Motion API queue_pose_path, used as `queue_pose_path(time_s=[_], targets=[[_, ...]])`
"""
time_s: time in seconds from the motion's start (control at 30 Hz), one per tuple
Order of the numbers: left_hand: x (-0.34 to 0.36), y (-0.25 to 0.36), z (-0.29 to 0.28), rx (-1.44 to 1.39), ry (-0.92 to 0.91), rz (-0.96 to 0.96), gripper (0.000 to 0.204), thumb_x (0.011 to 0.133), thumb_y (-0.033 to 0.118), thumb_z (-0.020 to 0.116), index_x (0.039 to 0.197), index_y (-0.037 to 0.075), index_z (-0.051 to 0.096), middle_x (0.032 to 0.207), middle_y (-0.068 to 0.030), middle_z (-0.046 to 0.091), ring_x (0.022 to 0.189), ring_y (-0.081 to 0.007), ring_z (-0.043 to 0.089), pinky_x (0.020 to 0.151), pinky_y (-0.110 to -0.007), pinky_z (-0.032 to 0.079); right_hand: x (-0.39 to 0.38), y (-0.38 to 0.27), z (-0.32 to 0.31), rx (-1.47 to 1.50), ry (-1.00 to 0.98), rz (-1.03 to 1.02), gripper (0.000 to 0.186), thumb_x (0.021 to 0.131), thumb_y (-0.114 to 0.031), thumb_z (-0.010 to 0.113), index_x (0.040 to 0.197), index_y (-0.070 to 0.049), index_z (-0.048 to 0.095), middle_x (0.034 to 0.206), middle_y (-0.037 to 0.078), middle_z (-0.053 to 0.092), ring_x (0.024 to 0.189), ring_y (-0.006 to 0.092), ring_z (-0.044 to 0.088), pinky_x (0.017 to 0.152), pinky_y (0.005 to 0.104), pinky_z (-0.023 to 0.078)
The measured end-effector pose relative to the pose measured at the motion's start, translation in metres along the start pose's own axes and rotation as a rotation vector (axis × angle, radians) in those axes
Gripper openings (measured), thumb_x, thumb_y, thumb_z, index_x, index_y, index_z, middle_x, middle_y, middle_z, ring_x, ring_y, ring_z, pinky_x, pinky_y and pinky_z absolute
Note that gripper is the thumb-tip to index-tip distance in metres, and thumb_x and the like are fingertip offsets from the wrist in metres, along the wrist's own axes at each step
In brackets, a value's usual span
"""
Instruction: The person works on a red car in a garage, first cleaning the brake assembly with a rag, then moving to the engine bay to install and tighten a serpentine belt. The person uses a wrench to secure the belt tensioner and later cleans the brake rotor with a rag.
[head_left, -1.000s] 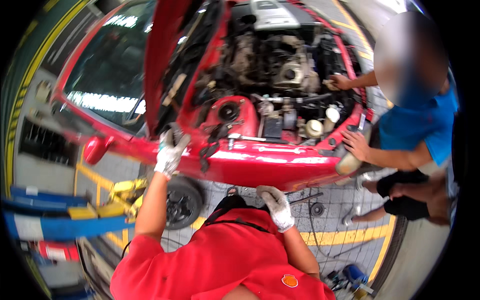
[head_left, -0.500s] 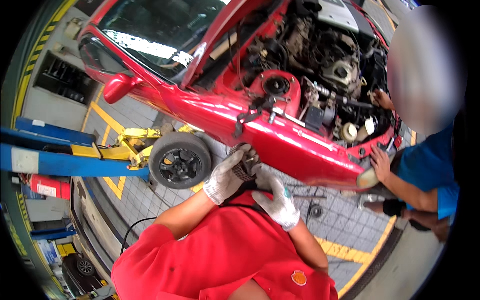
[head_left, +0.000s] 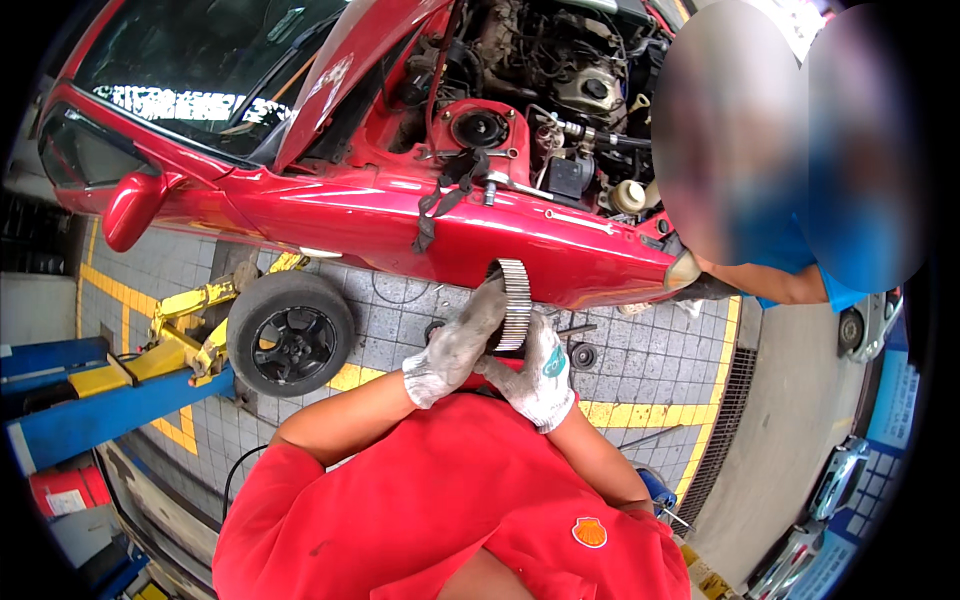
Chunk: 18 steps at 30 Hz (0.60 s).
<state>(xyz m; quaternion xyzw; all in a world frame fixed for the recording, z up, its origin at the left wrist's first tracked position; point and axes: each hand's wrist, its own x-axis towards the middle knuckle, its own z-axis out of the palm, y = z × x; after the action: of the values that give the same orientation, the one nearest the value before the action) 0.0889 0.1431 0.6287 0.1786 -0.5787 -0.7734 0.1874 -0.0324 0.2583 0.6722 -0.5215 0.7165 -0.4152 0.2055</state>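
Observation:
Between my gloved hands is a metal toothed pulley (head_left: 514, 310), held upright in front of my chest with its ridged outer rim turned toward me. My left hand (head_left: 462, 335) grips its left side, with the fingers curled at the open face. At its lower right side my right hand (head_left: 540, 372) is closed on it, the thumb below the rim and the other fingers partly hidden. Both hands wear grey-white knit gloves. Just beyond them is the red fender (head_left: 400, 225) of a car. On it lie a dark strap (head_left: 440, 205), a ratchet (head_left: 500, 182) and a wrench (head_left: 582, 220).
The car's engine bay (head_left: 560, 100) is open beyond the fender. Two people in blue stand at the right, one forearm (head_left: 770, 282) by the car's front corner. A wheel (head_left: 290, 335) sits left beside a blue and yellow lift arm (head_left: 130, 390). Small parts (head_left: 583, 355) lie on the tiled floor.
My view has swung to the right, and a second person shows there. The pulley has been turned so its toothed rim faces me, and my hands have shifted around it.

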Motion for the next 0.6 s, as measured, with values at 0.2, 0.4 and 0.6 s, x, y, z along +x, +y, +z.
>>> queue_pose_path(time_s=[0.2,0.4,0.6], targets=[[0.011,-0.015,0.004,0.206,-0.04,0.016,0.05,0.112,0.028,0.039,0.154,0.001,0.038,0.157,-0.0147,0.039,0.144,-0.023,0.041,0.119,-0.035,0.034,0.0,0.027,0.013,0.381,0.035,0.234,0.055,0.084,-0.018,0.08,0.13,-0.002,0.055,0.114,0.015,0.068,0.103,0.0286,0.068,0.089,0.0386,0.054],[0.041,0.017,0.021,0.248,-0.055,0.105,0.038,0.11,0.013,0.041,0.144,-0.003,0.044,0.142,-0.018,0.051,0.131,-0.0312,0.052,0.11,-0.038,0.044,0.0,0.083,-0.006,1.037,0.053,0.494,0.039,0.09,0.001,0.058,0.129,0.0,0.054,0.114,0.008,0.067,0.103,0.015,0.063,0.092,0.0315,0.052],[0.071,0.066,0.064,0.875,0.029,0.448,0.035,0.091,-0.007,0.057,0.126,-0.006,0.054,0.137,-0.0249,0.053,0.125,-0.0412,0.057,0.106,-0.042,0.048,0.032,0.098,-0.057,1.191,-0.04,0.402,0.044,0.087,0.0,0.058,0.131,0.0,0.053,0.116,0.008,0.066,0.105,0.0156,0.062,0.093,0.0329,0.052]])
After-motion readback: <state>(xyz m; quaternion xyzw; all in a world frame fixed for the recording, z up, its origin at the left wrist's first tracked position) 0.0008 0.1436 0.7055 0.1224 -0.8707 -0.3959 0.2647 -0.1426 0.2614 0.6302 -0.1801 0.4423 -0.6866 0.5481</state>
